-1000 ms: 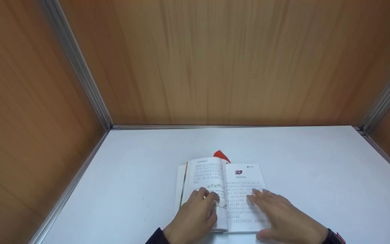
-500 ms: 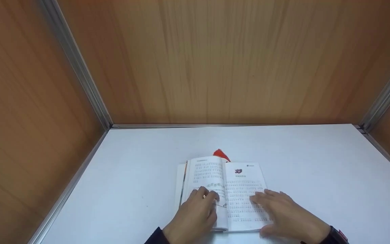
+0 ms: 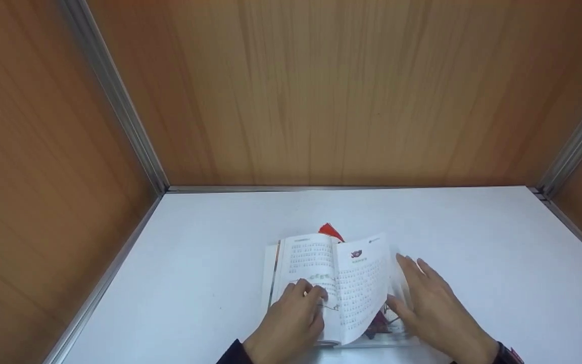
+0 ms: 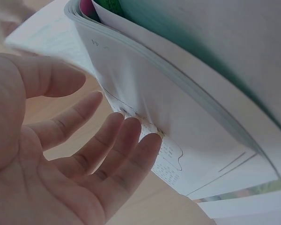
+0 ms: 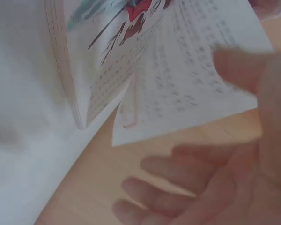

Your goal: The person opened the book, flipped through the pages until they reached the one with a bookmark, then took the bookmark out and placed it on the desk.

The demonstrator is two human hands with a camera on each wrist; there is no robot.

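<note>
Paper is what both hands work on. Left hand (image 3: 288, 323) lies at 6 o'clock of the open book (image 3: 329, 288), fingers (image 4: 126, 140) nearly straight and relaxed, tips pressed on the left-hand page (image 3: 307, 263) near an illustration, pinning that half flat; nothing is gripped. Right hand (image 3: 435, 308) sits at the book's 3 o'clock edge, fingers extended rather than curled, thumb toward the lower corner; it lifts the right-hand page (image 3: 364, 283), which stands bowed and partly raised over a coloured picture page (image 3: 379, 323) beneath. Whether the thumb pinches the sheet or only props it cannot be told from the blurred right wrist view. Book lies on the white table (image 3: 473, 242), toward the near edge at centre, spine running 12 to 6. A red scrap (image 3: 330, 230) pokes out from behind the book's top edge at 12 o'clock; its nature is unclear. Wood-grain panels (image 3: 351, 91) with metal corner strips (image 3: 114, 96) close the table on three sides. Judgement on handling: thin softcover, light; single sheets limp, they bow readily and could crease or tear if dragged, and smooth stock may slip under dry fingertips. Best hold for one leaf is its free outer edge or lower corner, with the opposite half held down.
</note>
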